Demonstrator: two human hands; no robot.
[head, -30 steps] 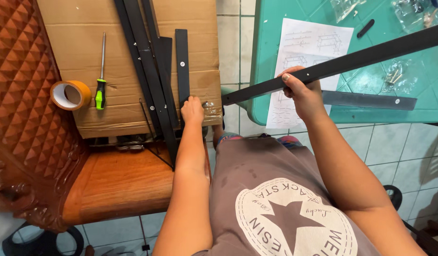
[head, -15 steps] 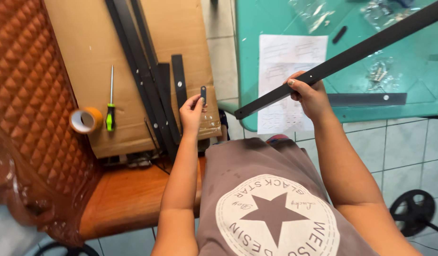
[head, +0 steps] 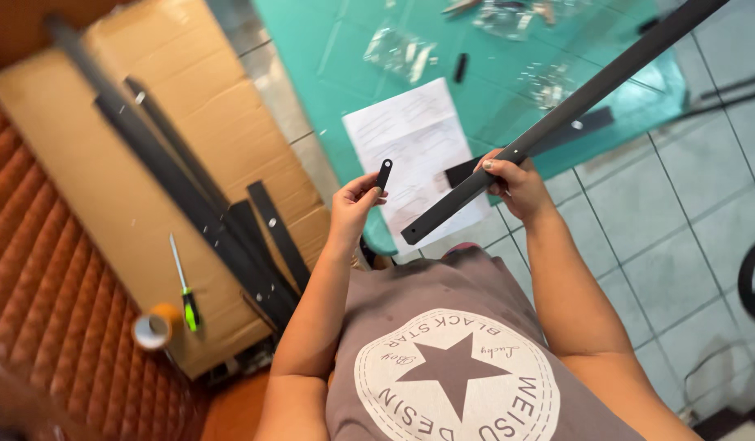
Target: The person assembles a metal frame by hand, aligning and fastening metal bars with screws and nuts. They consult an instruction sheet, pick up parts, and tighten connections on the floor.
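Left hand (head: 350,204) pinches a small black link plate (head: 383,174) upright, just left of the long dark bar (head: 557,114) gripped by the right hand (head: 512,181), its axis slanting far-right

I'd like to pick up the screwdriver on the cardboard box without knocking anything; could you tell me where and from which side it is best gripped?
Grip the green screwdriver by its thick green-and-black handle, the end nearest the tape roll. It lies flat on the cardboard box, its thin shaft pointing away. Coming from above, on the side away from the black metal bars, looks safest, since that flank is bare cardboard.
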